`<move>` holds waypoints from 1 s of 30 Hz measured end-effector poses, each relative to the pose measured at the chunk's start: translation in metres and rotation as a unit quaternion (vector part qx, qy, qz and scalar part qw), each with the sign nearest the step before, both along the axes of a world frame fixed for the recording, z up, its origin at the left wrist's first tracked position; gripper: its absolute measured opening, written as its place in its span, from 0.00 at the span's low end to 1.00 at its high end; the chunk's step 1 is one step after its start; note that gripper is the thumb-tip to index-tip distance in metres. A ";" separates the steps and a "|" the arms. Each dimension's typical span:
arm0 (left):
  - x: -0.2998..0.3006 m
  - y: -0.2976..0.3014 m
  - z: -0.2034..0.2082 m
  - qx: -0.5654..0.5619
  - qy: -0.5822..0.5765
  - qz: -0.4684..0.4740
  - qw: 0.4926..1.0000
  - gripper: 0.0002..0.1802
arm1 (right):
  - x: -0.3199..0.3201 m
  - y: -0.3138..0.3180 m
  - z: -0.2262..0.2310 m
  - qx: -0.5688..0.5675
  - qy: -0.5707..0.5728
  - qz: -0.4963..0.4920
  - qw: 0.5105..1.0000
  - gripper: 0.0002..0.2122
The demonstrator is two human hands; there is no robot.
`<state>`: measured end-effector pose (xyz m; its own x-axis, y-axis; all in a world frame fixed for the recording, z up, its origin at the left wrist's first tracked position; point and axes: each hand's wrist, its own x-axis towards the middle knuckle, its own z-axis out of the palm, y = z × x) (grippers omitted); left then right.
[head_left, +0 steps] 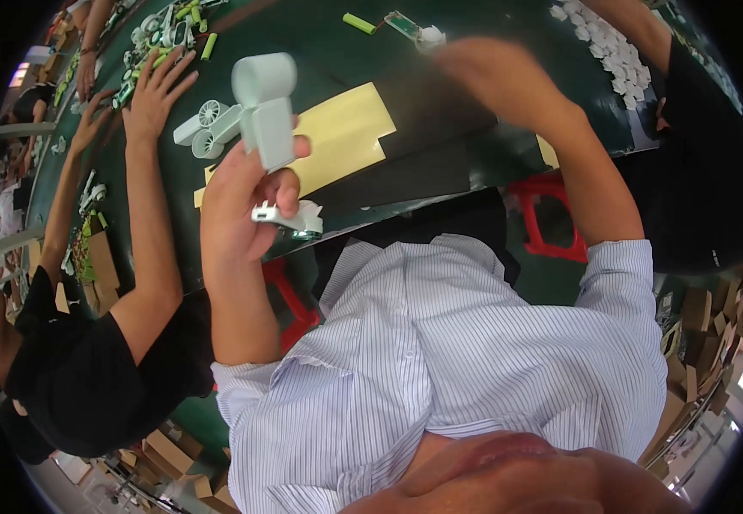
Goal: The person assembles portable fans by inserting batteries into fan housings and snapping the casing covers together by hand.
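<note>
Pale-green plastic fan casing (pixel 266 111), held upright over the left part of the yellow sheet (pixel 346 128) by the left hand (pixel 236 188), fingers pinching its handle (pixel 271 135); small white part (pixel 278 218) gripped by the curled fingers beneath. Ring (pixel 264 77) and handle apparently joined already, white part still separate. Right of the sheet, right hand (pixel 500 77), fingers too blurred to judge. Left of the sheet, two similar casings (pixel 228 125); beyond it on the bench (pixel 303 32), lime-green cylinder (pixel 358 23) and white-and-green part (pixel 403 26), apparently not yet enclosed.
</note>
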<state>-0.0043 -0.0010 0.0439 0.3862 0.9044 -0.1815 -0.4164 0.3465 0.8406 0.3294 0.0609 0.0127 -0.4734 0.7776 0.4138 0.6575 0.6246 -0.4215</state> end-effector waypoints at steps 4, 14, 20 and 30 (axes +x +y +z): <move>0.028 0.020 -0.016 -0.069 0.057 -0.061 0.994 0.17 | -0.020 -0.003 -0.028 0.017 -0.024 0.081 0.996 0.10; 0.030 0.033 -0.052 -0.077 0.129 0.040 0.988 0.13 | -0.044 -0.005 -0.013 -0.029 -0.084 0.194 0.977 0.12; 0.040 0.031 -0.055 -0.071 0.168 0.073 0.980 0.09 | -0.055 -0.013 -0.031 -0.061 -0.119 0.213 0.968 0.10; 0.048 0.028 -0.063 -0.027 0.204 0.091 0.974 0.19 | -0.044 -0.022 -0.039 -0.203 0.220 0.079 0.951 0.08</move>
